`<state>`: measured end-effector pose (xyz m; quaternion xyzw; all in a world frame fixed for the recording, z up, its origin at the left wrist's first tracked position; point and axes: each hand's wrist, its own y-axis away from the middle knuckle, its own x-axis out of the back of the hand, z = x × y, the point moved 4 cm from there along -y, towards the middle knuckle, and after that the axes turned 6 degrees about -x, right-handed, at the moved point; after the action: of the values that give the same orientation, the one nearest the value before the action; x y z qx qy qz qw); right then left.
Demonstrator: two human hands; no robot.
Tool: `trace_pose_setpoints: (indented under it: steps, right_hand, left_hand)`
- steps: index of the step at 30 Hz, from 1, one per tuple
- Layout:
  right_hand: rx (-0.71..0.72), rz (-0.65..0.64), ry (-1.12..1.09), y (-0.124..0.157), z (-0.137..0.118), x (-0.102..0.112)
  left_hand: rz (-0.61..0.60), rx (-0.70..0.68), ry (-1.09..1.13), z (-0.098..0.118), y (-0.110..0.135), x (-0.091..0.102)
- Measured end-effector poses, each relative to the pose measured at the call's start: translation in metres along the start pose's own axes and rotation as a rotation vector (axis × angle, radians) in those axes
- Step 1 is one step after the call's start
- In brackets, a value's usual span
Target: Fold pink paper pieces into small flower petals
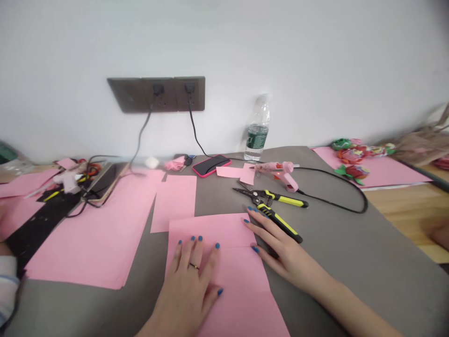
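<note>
A creased sheet of pink paper (238, 274) lies on the grey mat (336, 262) in front of me. My left hand (189, 281) rests flat on it, fingers spread, holding nothing. At the sheet's right edge, my right hand (280, 248) is stretched out with its fingertips touching the paper. Just beyond that hand lie yellow-and-black pliers (273, 208), their handles apart. Behind them sits a pink hot glue gun (280, 173) with an orange light on. Small pink paper pieces (228, 172) lie left of the glue gun.
A stack of pink sheets (94, 238) spreads to the left. Beyond are a phone (211, 165) and a water bottle (257, 133) by the wall. Cables run from wall sockets (157, 95). Paper flowers (354, 159) lie at right. Another person's sleeve (7, 285) shows at the left edge.
</note>
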<state>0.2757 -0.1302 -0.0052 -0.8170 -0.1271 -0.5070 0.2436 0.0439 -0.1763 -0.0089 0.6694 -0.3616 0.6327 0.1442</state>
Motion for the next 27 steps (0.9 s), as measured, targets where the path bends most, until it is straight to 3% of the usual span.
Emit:
trace_pose_setpoints:
  steps: [5,13,21,27]
  right_hand:
    - [0.1,0.083,0.007,0.015,-0.009,0.003]
    - [0.07,0.194,0.047,0.022,-0.008,0.004]
    - [0.154,0.128,0.115,0.021,-0.013,0.004]
    - [0.132,0.089,0.089,0.014,-0.018,0.0]
  left_hand:
    - [-0.073,0.039,0.039,0.003,-0.005,-0.004]
    - [-0.046,0.046,0.026,0.007,-0.004,-0.003]
    - [0.03,0.071,0.018,0.01,0.001,-0.009]
    - [0.059,0.055,0.029,0.012,0.003,-0.01]
